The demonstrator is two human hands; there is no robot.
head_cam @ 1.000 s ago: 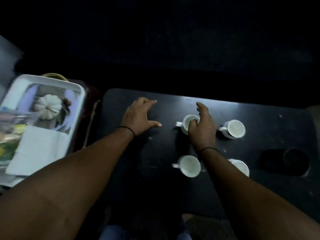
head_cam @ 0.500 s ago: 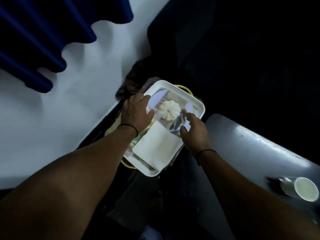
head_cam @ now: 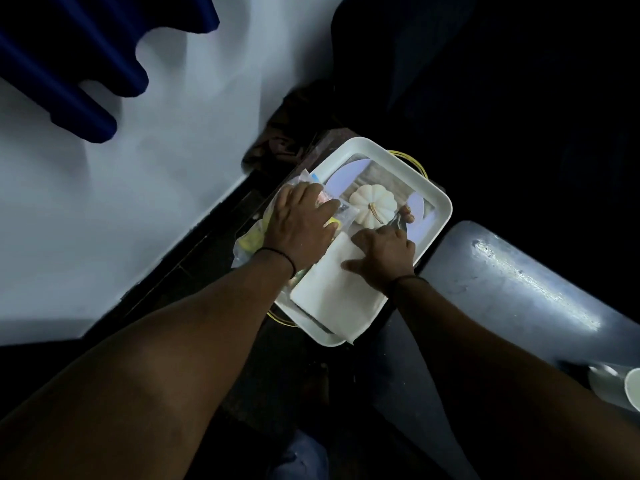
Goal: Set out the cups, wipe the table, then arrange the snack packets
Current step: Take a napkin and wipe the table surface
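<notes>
The right hand [head_cam: 382,252] lies spread and flat on the folded white cloth [head_cam: 337,299], fingers apart, pressing rather than pinching; its fingertips reach toward 1 o'clock, close to the pumpkin picture printed on the tray floor. The left hand [head_cam: 299,225], at about 10 o'clock from the right, rests palm-down with loosely spread fingers on the clear snack packets [head_cam: 258,237], not clenched around any one of them. Both cloth and packets sit in the white tray [head_cam: 440,209], the packets spilling over its 9 o'clock rim, the cloth hanging slightly past its 6 o'clock corner. The tray appears to be perched on a narrow dark stand beside the table [head_cam: 512,282], which lies at 3 o'clock; one cup [head_cam: 632,388] shows at the frame's 4 o'clock edge. The risks, as I judge them: drawing the cloth out sideways could drag or tip the tray off its perch, since both hands press on one half; the slippery packets could slide over the rim to the floor; and a quick swing toward the table might clip the cup.
</notes>
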